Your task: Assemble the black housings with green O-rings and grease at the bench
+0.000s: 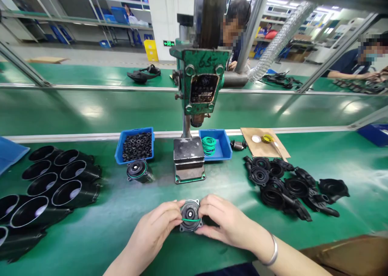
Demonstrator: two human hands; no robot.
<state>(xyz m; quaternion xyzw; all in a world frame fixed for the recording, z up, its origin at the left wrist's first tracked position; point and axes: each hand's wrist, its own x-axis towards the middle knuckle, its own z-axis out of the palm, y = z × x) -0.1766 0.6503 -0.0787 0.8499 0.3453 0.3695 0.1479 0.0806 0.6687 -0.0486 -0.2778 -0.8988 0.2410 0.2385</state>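
A round black motor housing (190,207) with corner lugs rests on the green bench in front of me, its round top facing up. A thin green O-ring (190,220) runs across its face, stretched between my two hands. My left hand (159,225) pinches the ring's left end at the housing's edge. From the other side, my right hand (222,221) has its fingers closed at the ring's right end, the thumb lower against the housing. My fingers hide part of the ring and rim. A similar housing with a green ring (138,171) stands farther back on the left.
A green press (201,82) rises above its metal block (189,150). Blue bins hold small black rubber parts (137,146) and green O-rings (209,146). Black cylinders (32,211) lie left, black covers (275,183) right. Behind the covers is cardboard (254,146). Other people sit across the bench.
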